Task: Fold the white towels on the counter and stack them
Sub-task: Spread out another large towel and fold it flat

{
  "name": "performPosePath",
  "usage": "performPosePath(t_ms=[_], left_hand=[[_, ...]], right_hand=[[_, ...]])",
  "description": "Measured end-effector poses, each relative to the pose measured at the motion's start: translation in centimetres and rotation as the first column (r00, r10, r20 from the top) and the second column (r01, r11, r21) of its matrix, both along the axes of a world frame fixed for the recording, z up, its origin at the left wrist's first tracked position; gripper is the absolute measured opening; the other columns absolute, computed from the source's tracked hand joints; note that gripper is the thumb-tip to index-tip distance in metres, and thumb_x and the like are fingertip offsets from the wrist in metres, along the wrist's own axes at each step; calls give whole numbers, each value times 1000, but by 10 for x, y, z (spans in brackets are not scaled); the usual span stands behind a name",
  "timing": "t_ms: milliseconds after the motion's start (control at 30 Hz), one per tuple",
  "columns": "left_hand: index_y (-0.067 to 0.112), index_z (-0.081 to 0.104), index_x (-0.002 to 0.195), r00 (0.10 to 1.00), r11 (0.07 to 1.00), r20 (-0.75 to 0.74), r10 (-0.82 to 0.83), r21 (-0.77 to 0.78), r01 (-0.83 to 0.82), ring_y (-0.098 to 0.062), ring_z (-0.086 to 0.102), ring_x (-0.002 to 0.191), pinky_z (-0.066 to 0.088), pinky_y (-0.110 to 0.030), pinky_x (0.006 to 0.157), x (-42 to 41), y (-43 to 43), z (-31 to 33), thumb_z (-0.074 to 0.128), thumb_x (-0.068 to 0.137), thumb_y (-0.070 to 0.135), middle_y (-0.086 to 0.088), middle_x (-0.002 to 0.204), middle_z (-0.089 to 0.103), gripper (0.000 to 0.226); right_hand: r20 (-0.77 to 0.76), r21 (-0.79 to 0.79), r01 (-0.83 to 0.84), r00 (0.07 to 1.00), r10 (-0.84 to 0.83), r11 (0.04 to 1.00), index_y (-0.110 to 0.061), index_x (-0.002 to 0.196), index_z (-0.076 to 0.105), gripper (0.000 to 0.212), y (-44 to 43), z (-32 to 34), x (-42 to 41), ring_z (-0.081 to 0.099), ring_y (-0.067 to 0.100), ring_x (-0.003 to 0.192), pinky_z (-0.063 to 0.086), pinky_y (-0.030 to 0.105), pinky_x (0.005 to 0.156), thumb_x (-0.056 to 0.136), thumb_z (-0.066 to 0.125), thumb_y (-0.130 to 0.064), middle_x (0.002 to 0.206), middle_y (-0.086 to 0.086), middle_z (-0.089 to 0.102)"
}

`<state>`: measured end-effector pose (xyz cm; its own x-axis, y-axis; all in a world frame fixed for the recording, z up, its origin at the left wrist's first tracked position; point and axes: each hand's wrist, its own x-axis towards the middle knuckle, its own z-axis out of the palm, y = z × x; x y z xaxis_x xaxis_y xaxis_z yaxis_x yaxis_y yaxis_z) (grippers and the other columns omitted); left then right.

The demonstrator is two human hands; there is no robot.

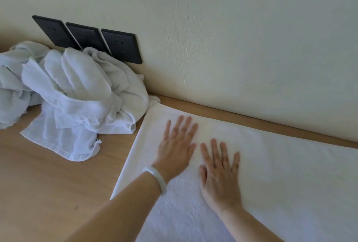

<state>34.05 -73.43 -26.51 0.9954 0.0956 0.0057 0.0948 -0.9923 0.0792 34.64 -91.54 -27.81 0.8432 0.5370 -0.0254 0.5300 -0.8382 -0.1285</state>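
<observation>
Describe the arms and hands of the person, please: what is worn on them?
Both hands are bare, without gloves. The left hand has a smooth, pale whitish bangle round its wrist. The right hand shows no ring, watch or bracelet. No sleeves show: the left forearm and the right forearm are uncovered as far as the picture reaches.

Left hand (177,145) and right hand (219,172) lie flat, fingers (214,149) spread.

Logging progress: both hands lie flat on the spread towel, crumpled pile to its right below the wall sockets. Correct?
No: the head view shows the crumpled pile left of the spread towel, below the wall sockets. The left hand and right hand do lie flat on it.
</observation>
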Motion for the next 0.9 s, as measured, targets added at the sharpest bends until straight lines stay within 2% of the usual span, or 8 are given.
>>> performPosePath(t_ms=[67,167,267,367,467,667,767,900], left_hand=[[29,18,156,997,998,-71,-5,-60,1,-23,7,152,2,-53,119,7,7,-1,15,98,53,1,164,9,63],[25,10,157,964,968,-133,229,-77,-241,-19,-2,152,-6,-45,121,24,44,-8,-3,89,55,-2,164,5,75],[16,16,156,933,925,-98,346,-131,-357,-25,2,151,-1,-46,122,26,41,2,8,96,47,-10,164,10,68],[15,29,153,978,969,35,207,-147,-200,-28,14,150,16,-55,119,-27,-25,8,25,99,40,-10,162,19,60],[27,22,155,998,984,-8,70,-161,-70,-20,9,151,18,-55,116,-122,-50,2,31,99,41,1,164,11,59],[18,18,156,896,887,-21,443,-133,-442,-21,10,151,7,-50,119,-158,-9,-6,21,100,37,-2,163,13,60],[12,22,155,963,951,25,267,-166,-259,-25,12,151,7,-50,118,-143,-59,1,26,100,31,-6,163,14,58],[15,23,155,991,976,-21,132,-173,-134,-23,11,151,11,-52,116,-147,-79,-1,28,99,32,-2,164,12,59]], right_hand=[[6,-3,-3,1000,3,1000,-23,153,33,59,1,0,1,17,31,150,17,66,114,96,30,-38,162,7,22],[7,-9,-4,1000,4,1000,-24,154,30,60,2,-1,2,15,30,151,15,65,115,96,30,-36,163,5,20],[1,-8,2,1000,-2,1000,-25,154,29,59,2,-1,2,14,28,151,13,64,116,96,30,-36,163,4,19],[-3,-17,13,1000,-13,1000,-26,155,28,59,1,-1,2,10,26,152,10,63,117,97,30,-38,164,3,16],[-27,1,15,1000,-15,1000,-27,156,23,61,0,0,2,4,24,152,5,61,119,96,26,-40,165,1,11],[-88,-41,15,996,-19,999,-30,158,8,64,1,5,1,-9,21,152,-6,58,119,95,5,-43,165,-2,-5],[-141,32,80,987,-74,996,-25,158,12,69,7,15,-6,-7,21,152,-7,58,119,92,2,-43,165,0,-2],[-13,207,7,1000,-4,978,-12,150,36,56,13,16,-78,22,27,149,12,59,119,97,28,-28,161,8,24]])
